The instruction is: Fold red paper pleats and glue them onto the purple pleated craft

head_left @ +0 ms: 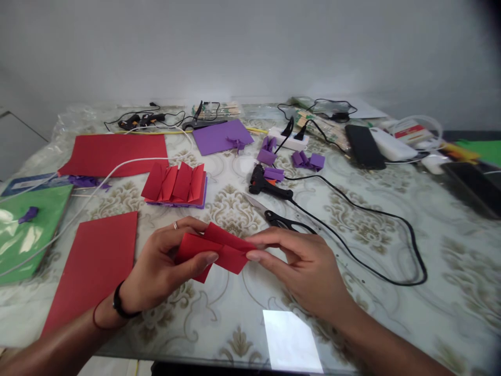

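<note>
Between both hands, above the near part of the table, is a folded red paper piece (230,257) with several overlapping flaps. My left hand (166,261) grips its left end, thumb on the near face and fingers behind. At its right end my right hand (303,269) pinches a corner between thumb and forefinger. Just beyond the right hand lie black-handled scissors (287,220), blades pointing left. A black glue gun (268,185) rests behind them, with its cord looping to the right. Beyond the left hand sits a stack of folded red papers (174,183) on purple ones.
Red sheets (96,266) and a green pack (35,224) lie at left. A purple sheet (221,136) and a white power strip (287,138) are at the back, near folded purple pieces (309,161). Phones (364,146) and cables lie at right. A white cable (117,167) crosses the left side.
</note>
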`<state>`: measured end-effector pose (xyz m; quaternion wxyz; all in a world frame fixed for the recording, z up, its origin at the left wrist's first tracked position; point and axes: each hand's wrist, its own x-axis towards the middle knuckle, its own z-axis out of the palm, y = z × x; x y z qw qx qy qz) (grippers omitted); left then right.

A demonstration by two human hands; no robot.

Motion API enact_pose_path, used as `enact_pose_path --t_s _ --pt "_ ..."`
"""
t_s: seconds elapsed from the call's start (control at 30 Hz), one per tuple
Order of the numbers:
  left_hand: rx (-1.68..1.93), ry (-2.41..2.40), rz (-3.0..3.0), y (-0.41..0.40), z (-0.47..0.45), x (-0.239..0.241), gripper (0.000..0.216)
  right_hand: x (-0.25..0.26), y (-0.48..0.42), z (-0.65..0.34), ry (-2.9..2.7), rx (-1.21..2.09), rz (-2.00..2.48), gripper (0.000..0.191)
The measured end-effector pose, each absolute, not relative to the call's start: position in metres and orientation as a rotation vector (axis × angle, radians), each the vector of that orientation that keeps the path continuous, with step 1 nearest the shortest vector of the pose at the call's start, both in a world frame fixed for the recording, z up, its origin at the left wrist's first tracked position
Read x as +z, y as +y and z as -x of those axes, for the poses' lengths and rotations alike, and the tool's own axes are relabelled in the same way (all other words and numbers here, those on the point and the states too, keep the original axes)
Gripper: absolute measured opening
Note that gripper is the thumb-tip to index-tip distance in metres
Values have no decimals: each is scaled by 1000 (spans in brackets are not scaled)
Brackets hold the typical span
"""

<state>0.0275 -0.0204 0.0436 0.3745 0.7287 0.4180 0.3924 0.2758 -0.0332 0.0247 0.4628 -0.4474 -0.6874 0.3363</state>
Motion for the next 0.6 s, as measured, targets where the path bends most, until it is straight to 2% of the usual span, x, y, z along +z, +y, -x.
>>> enact_pose_path --t_s 0.17,0.3,0.6 --pt "1055 1128 -1897 -24 -27 39 20 25 -33 -272 -1581 950 1130 2" --pt "1119 1145 -1909 -25 -28 36 11 26 -32 -270 -1498 1123 1120 6" --pt "1142 1189 -1866 -25 -26 35 13 31 -32 -269 -1542 1070 1151 16"
